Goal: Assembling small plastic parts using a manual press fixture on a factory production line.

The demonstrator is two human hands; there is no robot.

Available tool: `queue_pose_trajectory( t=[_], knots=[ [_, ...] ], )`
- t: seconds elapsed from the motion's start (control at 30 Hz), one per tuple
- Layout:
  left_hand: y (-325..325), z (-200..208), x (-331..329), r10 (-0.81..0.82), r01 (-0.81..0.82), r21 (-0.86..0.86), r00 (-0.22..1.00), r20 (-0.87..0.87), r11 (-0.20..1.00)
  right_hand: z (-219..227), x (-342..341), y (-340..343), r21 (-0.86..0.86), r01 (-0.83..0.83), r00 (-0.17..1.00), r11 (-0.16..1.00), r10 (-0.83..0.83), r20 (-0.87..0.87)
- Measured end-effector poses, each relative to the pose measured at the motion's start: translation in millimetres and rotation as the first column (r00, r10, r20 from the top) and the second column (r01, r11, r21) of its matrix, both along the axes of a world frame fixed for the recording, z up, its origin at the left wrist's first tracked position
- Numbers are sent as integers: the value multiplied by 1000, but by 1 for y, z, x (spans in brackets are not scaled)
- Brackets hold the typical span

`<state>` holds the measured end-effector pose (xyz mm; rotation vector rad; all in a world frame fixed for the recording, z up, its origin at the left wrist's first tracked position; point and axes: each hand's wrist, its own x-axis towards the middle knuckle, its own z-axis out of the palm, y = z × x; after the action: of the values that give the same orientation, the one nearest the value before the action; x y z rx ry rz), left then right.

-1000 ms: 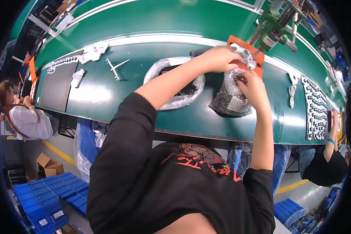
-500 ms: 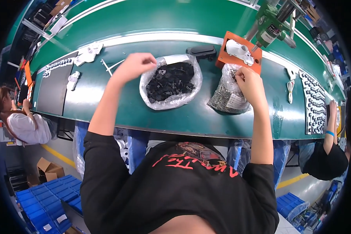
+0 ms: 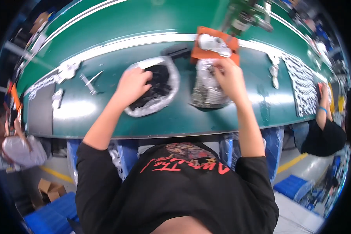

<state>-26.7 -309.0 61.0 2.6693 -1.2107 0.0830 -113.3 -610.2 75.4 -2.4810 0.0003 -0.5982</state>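
Observation:
My left hand (image 3: 133, 86) hangs over the left side of a clear plastic bag (image 3: 173, 91) of small black parts (image 3: 159, 82). Its thumb and forefinger are bent but apart, and I see nothing between them. At the mouth of a second plastic bag (image 3: 206, 78), packed with small metal pieces that look like screws (image 3: 202, 93), is my right hand (image 3: 229, 78). Its thumb and fingers are pinched together at the opening; whatever they hold is too small and blurred to tell.
Behind the metal-piece bag stands an orange fixture (image 3: 197, 54) bearing a white part (image 3: 214, 44), beneath a green press (image 3: 240, 23). A black case (image 3: 177, 50) lies beside it. White parts on a sheet (image 3: 302, 87) are at right, a dark mat (image 3: 41, 113) at left. Co-workers sit both sides.
My left hand has come down and toward me over the black parts. My right hand stays at the other bag's mouth. The whole view has shifted, bringing the table items leftward.

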Motion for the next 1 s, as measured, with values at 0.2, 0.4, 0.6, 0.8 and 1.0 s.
queue_pose_trajectory(
  t=[0.2, 0.4, 0.6, 0.8, 1.0],
  knots=[
    [-2, 3, -13, 51, -51, -7, 999, -5, 999, -7, 2, 0, 139, -16, 989, 990, -5, 148],
    [-27, 24, -8, 61, -131, -185, 938, -342, 974, -4, -6, -10, 306, -49, 971, 951, -27, 239],
    [-94, 40, 36, -92, -132, -393, 859, -504, 910, 2, -24, -23, 525, -32, 967, 850, -108, 233],
    [-180, 49, 101, -230, -100, -513, 810, -540, 852, -1, -40, -39, 571, -25, 964, 820, -131, 230],
    [-230, 38, 125, -236, -41, -388, 732, -639, 921, -18, -53, -65, 624, 75, 958, 778, -230, 172]
  ],
)
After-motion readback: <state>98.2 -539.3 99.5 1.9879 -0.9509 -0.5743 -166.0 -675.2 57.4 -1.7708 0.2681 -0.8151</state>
